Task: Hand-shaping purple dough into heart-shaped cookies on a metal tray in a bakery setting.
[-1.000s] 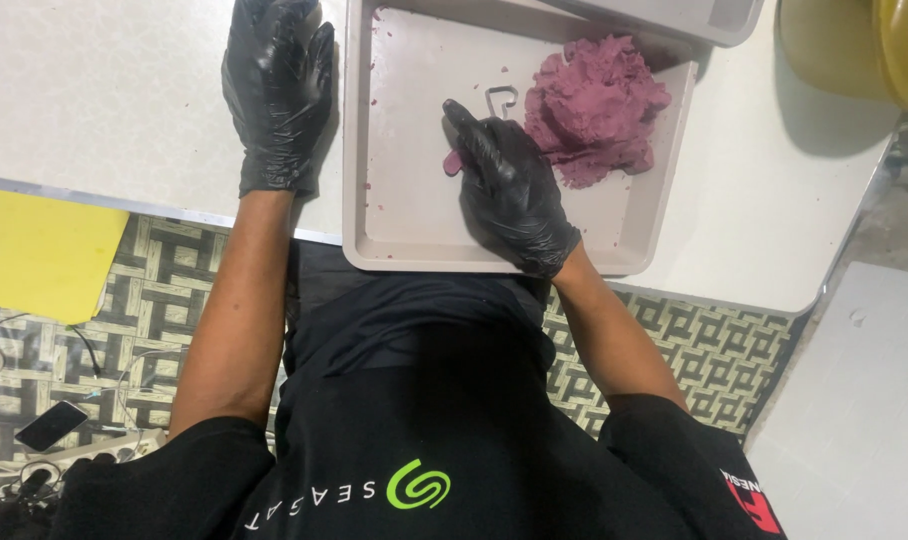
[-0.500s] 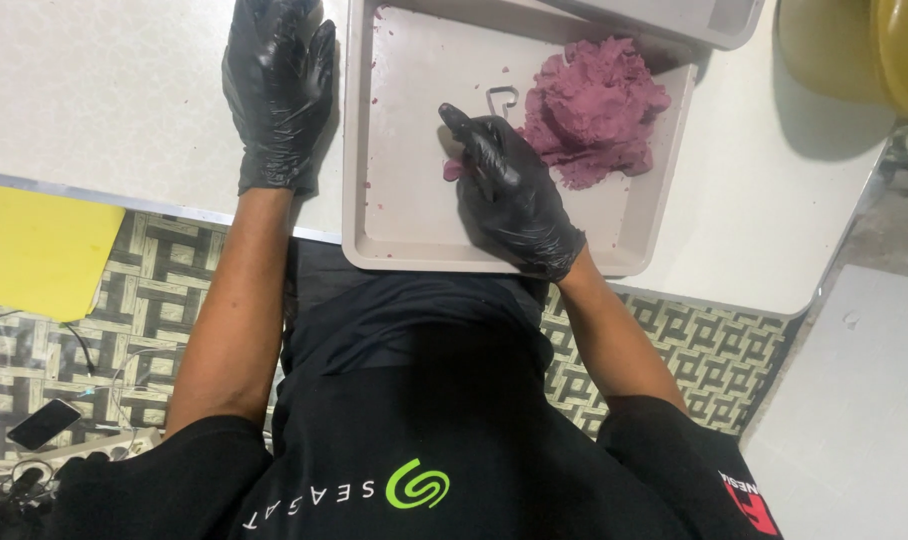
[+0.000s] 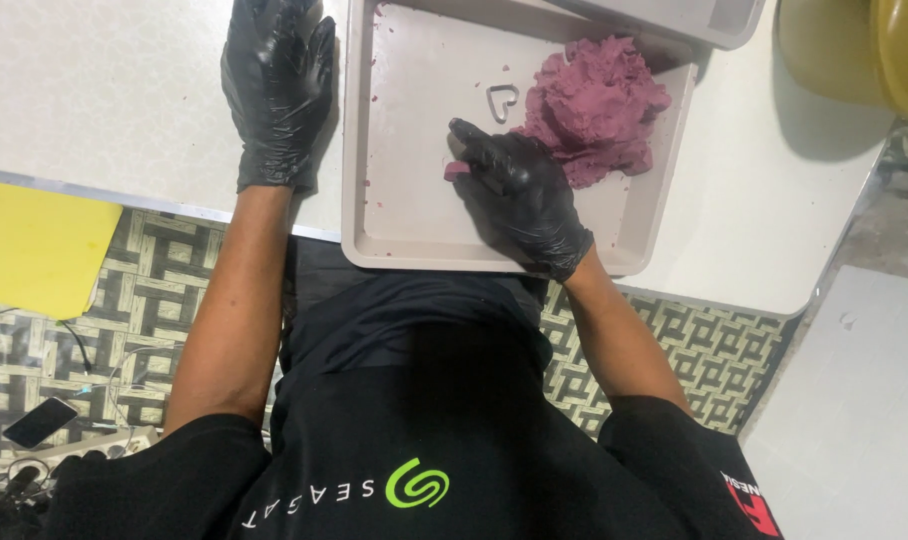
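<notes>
The person's right hand [image 3: 519,190], in a black glove, is down in the beige tray [image 3: 394,225] with its fingers [image 3: 471,135] curled over a small piece of purple dough [image 3: 456,171] that pokes out just at the near edge of the hand; it looks pressed or pinched against the tray floor, though how tight the grip is can't really be told since the hand covers most of it. The big lump of the same purple dough [image 3: 594,105] sits touching the back of that hand toward the tray's far right corner, and a little heart-shaped cutter [image 3: 501,99] lies flat just beyond the fingertips. For this bit to go well, the piece probably wants even pressure so it flattens uniformly instead of smearing, and the hand should stay clear of the big lump so the two don't stick back together. The left hand [image 3: 276,90], also gloved, rests flat and open on the white surface [image 3: 104,90] right beside the tray's left wall, holding nothing, which is a decent way to keep the tray from sliding. A second tray [image 3: 709,20] overlaps the far corner, a yellowish tub [image 3: 864,50] sits off to the right, and the patterned floor [image 3: 174,260] below shows a yellow board [image 3: 34,245], a phone [image 3: 39,422] and some cables.
</notes>
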